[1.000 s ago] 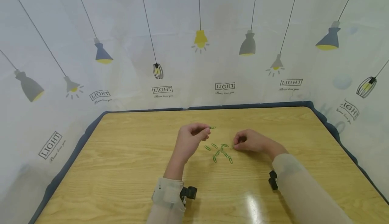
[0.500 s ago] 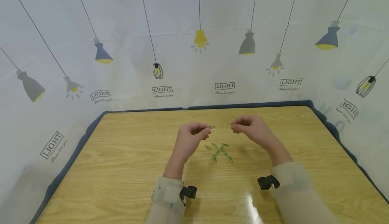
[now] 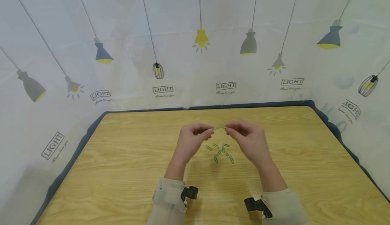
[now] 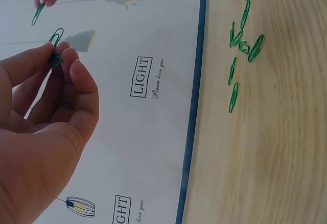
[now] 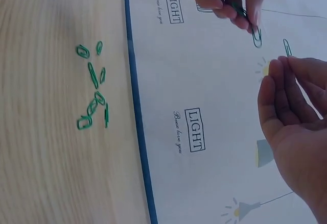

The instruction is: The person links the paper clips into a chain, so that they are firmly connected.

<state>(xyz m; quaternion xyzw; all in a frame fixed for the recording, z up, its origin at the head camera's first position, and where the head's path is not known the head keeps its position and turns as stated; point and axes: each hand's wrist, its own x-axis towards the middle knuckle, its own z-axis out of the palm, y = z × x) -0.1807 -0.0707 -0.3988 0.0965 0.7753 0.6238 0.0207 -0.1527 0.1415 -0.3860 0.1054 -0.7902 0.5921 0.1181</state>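
My left hand [image 3: 190, 143] pinches a green paper clip [image 4: 60, 34] between thumb and fingertips, above the table. Its long loop sticks out toward the other hand, and more green wire shows by the fingers, perhaps a second clip linked to it. Facing it, my right hand [image 3: 252, 144] pinches another green paper clip [image 5: 287, 47] by one end. The two clips are close together; both wrist views show a gap between them. Below the hands lie several green paper clips [image 4: 246, 15] on the table, some touching or overlapping.
The wood-grain table [image 3: 122, 164] has a dark blue edging [image 3: 146, 110] along its back and sides. Behind it rises a pale wall covering [image 3: 128, 69] printed with hanging lamps and the word LIGHT. A black wrist camera mount [image 3: 190, 192] sits at the left cuff.
My right hand has lifted from beside the loose clips with a paper clip and moved left to meet the left hand's clip. The left hand has hardly moved.
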